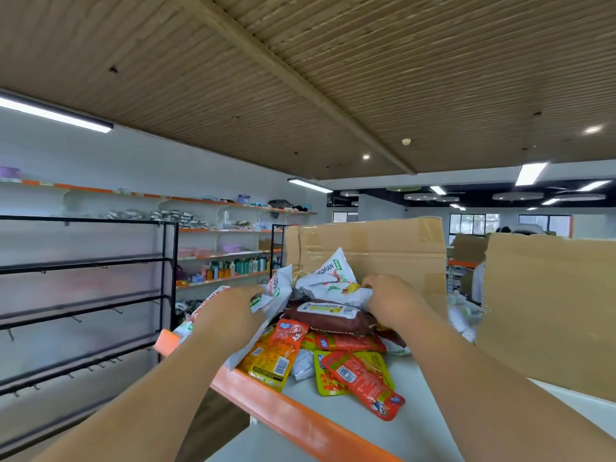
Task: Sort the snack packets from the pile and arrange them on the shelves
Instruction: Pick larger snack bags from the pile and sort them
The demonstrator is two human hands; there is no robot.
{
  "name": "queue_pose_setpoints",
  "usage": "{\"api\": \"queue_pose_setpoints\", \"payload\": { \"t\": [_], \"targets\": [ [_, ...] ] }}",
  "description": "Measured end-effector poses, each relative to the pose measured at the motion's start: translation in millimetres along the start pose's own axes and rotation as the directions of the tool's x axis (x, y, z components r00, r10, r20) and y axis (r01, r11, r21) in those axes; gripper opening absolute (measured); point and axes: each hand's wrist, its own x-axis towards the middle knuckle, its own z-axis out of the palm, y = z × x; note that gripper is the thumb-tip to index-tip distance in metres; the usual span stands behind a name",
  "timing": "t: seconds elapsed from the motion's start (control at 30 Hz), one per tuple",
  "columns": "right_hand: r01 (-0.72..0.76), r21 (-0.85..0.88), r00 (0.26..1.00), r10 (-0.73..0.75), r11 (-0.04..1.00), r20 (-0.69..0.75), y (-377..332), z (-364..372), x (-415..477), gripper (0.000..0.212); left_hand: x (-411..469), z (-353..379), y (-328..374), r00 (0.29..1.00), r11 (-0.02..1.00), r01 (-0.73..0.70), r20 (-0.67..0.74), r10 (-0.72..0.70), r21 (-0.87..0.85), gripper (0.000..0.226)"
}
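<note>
We reach both hands into the pile (333, 331) of snack packets, which sits at the centre of the frame on a white counter (416, 425) with an orange edge. A cardboard box (366, 248) stands behind it. Our left hand (230, 308) has its fingers curled round a bunch of white packets (278, 288), lifted clear of the heap, probably to gather one kind together. Our right hand (386, 298) has its fingers bent down over the top white packet (336, 290), clamped on its crumpled edge, likely to add it to that bunch. Below lie a brown packet (330, 316) and orange and red sachets (363, 375), untouched and spread flat. At the left of the frame stands a black rack (83, 261), its tiers bare. We judge that the sorting has barely begun.
</note>
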Motion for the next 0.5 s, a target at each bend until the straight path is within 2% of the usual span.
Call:
{"api": "queue_pose_setpoints", "payload": {
  "t": [0.13, 0.3, 0.5],
  "targets": [
    [-0.006, -0.054, 0.997, 0.002, 0.999, -0.078, -3.1, 0.0, 0.8, 0.014, 3.7, 2.9, -5.0, 0.997, 1.0, 0.014, -0.078, -0.012, 0.015, 0.036],
    [-0.013, -0.041, 0.978, 0.004, 0.999, -0.208, -2.1, -6.5, -2.3, 0.023, 10.0, 5.1, -13.6, 0.99, 0.999, -0.007, -0.138, 0.013, 0.049, 0.026],
    [-0.021, 0.048, 0.923, 0.038, 0.999, -0.382, 14.9, -24.5, -8.4, 0.022, 12.1, -8.7, -2.5, 0.949, 0.993, -0.105, -0.303, 0.086, -0.049, 0.018]
  ]
}}
